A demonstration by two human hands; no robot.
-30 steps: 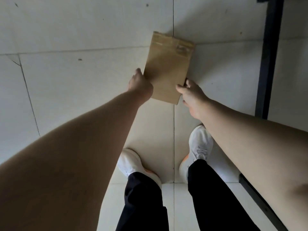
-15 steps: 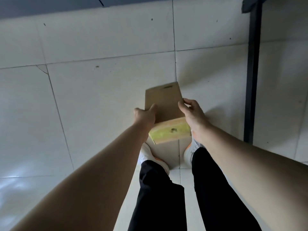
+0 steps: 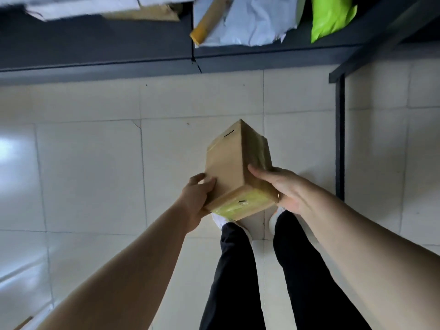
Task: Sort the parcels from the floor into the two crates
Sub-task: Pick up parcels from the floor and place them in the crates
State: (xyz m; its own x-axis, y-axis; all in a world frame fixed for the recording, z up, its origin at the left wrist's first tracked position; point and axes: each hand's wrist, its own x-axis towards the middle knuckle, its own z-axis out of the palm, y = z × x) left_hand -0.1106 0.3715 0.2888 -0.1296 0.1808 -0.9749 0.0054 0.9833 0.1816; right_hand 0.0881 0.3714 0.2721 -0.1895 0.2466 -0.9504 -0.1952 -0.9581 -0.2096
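A brown cardboard box (image 3: 226, 163) with yellowish tape on its near end is held in the air above my feet. My left hand (image 3: 196, 198) grips its left lower edge. On the right side, my right hand (image 3: 281, 186) presses flat against it with the fingers spread. At the top of the view two dark crates stand side by side. The left crate (image 3: 95, 44) holds white and brown parcels. Inside the right crate (image 3: 273, 55) lie a white mailer bag (image 3: 250, 20), a yellow-ended tube (image 3: 207, 22) and a lime green bag (image 3: 331, 15).
Pale floor tiles (image 3: 90, 167) spread below the box. A dark metal frame with an upright leg (image 3: 340, 139) stands to the right. My white shoes and black trousers (image 3: 238, 277) are right under the box. A brown corner (image 3: 23, 322) peeks in at the bottom left.
The box was lifted off the floor with both hands and tipped so its taped end faces me. The view rose, bringing the crates with parcels into sight.
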